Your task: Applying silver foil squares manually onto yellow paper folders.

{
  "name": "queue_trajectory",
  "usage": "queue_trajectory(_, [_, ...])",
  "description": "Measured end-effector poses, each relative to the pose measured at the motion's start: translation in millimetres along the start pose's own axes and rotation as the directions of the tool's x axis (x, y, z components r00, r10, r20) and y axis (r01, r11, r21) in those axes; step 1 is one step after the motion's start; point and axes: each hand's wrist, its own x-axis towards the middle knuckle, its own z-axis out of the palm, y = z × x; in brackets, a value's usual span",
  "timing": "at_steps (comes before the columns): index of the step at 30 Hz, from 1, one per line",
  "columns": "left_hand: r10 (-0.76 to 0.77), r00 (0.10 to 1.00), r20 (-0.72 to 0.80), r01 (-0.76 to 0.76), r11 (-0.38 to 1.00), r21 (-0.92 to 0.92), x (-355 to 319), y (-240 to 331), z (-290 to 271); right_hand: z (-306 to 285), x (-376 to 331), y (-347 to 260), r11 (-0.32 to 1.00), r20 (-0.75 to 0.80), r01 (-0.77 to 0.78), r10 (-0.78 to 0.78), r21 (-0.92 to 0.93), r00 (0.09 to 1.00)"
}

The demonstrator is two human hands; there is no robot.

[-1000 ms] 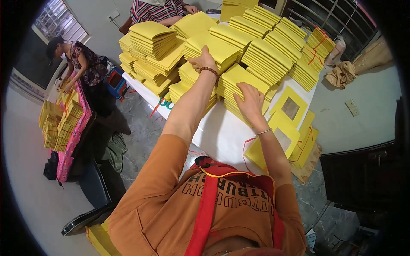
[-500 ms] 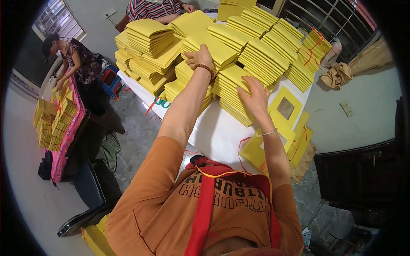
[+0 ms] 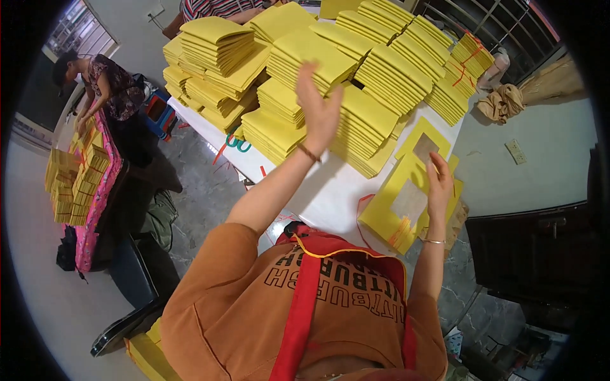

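Note:
My left hand [image 3: 319, 114] is raised in front of stacks of folded yellow paper [image 3: 292, 60], fingers apart and holding nothing. Just right of it stands a pile of folded yellow paper [image 3: 365, 124], its edges facing me. Lower right, my right hand [image 3: 440, 184] hovers at flat yellow paper pieces [image 3: 387, 219] with rectangular grey windows. Its fingers are loosely bent and apart, with nothing seen between them; whether they touch the paper I cannot tell. An orange-red tie [image 3: 401, 232] lies on the flat pieces.
Green-handled scissors [image 3: 238, 145] lie at the left edge of the white-covered table [image 3: 318, 203]. Bundles tied with red string [image 3: 470, 57] stand at the far right. One person [image 3: 105, 89] works at a pink-covered table on the left; another's striped sleeve [image 3: 213, 9] shows behind the stacks.
My left hand has lifted off the stacks and come back toward me. My right hand has left the pile's side and moved right and down, over the flat pieces.

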Motion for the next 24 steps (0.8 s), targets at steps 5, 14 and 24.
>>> queue_trajectory(5, [0.249,0.796,0.552,-0.171,0.967,-0.190,-119,-3,-7,-45,-31,41,0.989,-0.089,-0.101,0.110,0.104,0.990])
queue_trajectory(14, [-0.328,0.185,0.926,0.799,0.599,0.052,-217,-36,11,-62,-119,90,0.886,-0.323,-0.374,0.451,0.276,0.832])
queue_trajectory(24, [-0.386,0.183,0.904,0.834,0.548,0.065,-240,-23,21,-30,-147,74,0.486,0.034,-0.380,0.581,0.787,0.813])
